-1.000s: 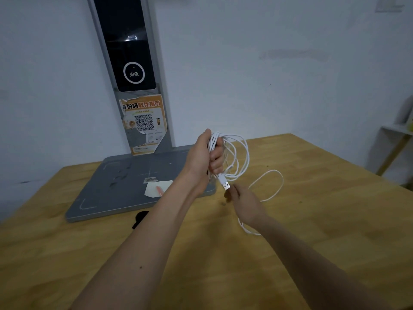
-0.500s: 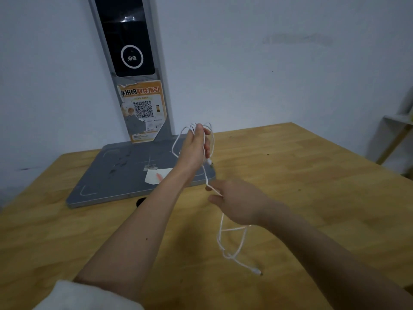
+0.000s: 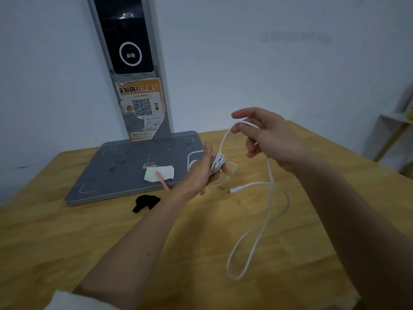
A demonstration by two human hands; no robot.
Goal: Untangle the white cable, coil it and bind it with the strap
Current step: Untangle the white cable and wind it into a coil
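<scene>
I see the left hand (image 3: 204, 170) clamped around a bundled coil of thin, smooth white cable (image 3: 218, 162); the right hand (image 3: 266, 135) pinches a strand (raised higher), its long loop hanging down to the wooden table (image 3: 67, 238).

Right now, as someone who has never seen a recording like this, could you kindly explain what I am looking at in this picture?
No machine is working here: a person wears a camera on the head, so the single view looks forward and down at their own two bare arms. The left hand grips a wound bundle of the white cable. The right hand pinches a strand of it, held higher, and the loose remainder hangs in a long loop down over the wooden table. On the table lies a black strap, untouched, beside a grey stand whose base carries a scrap of white paper and whose upright post bears a dark screen and a QR-code sticker.
</scene>
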